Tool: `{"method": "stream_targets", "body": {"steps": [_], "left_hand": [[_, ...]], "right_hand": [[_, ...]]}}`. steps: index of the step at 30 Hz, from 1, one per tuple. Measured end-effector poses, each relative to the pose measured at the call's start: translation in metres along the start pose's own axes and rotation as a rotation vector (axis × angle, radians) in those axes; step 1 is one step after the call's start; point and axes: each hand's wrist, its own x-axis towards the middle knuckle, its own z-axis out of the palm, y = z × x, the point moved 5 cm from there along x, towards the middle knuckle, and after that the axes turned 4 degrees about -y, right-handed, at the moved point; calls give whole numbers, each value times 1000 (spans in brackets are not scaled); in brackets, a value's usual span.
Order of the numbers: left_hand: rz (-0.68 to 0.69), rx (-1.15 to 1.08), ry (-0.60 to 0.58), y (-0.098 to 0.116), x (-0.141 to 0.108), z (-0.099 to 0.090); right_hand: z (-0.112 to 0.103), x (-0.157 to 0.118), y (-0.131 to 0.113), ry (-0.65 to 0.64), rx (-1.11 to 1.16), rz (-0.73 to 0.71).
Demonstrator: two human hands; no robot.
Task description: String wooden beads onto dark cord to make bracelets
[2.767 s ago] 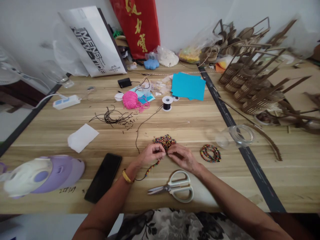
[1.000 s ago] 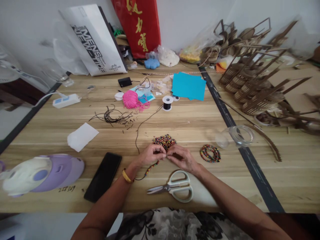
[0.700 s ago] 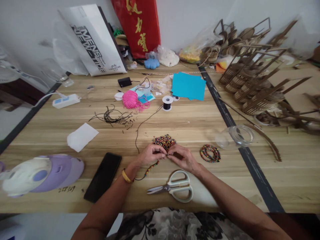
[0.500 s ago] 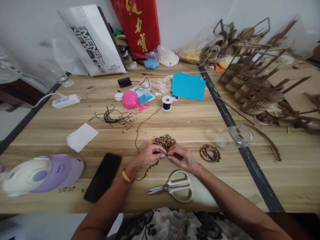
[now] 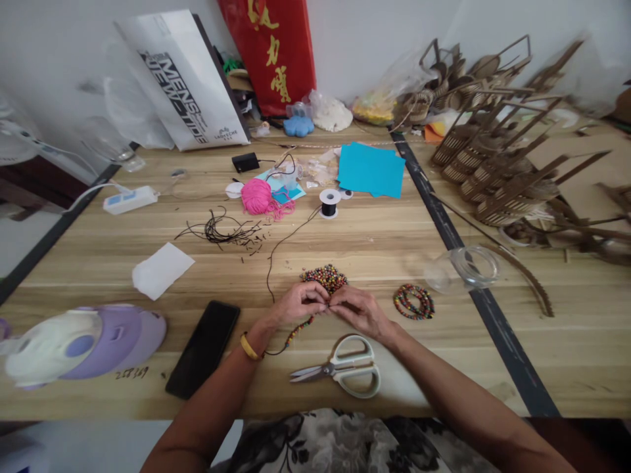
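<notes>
Both your hands are together at the near side of the pile of loose beads (image 5: 324, 276), fingertips meeting or nearly so. Your left hand (image 5: 296, 303), gold bangle (image 5: 250, 347) at its wrist, has thumb and forefinger pinched on the beaded strand (image 5: 299, 329), which runs out beneath that hand and slants back toward the wrist, ending in bare dark cord. Your right hand (image 5: 362, 309) has thumb and forefinger drawn to a point; whether they grip a bead or the cord tip is too small to tell. Black cord (image 5: 270, 266) leads from the white-flanged spool (image 5: 329, 203), beyond your hands, down to the far side of your left hand, where it is lost from view.

Nearer you than both hands: scissors (image 5: 338, 371), blades pointing left. Just right of your right hand: a coil of strung beads (image 5: 417, 315). Left of your left wrist: a dark phone (image 5: 203, 348); farther left and ahead, white paper (image 5: 163, 269). Beyond your left hand: black cord clippings (image 5: 224, 230) and pink yarn (image 5: 257, 196).
</notes>
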Motion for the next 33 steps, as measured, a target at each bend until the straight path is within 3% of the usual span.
{"method": "stream_targets", "body": {"steps": [8,33], "left_hand": [[66,80,-3,6,-2,-1],[19,141,45,1,0,-4]], "right_hand": [[-4,-1,-2,32,-37,-7],[-1,1,-6,11,-80,-29]]}}
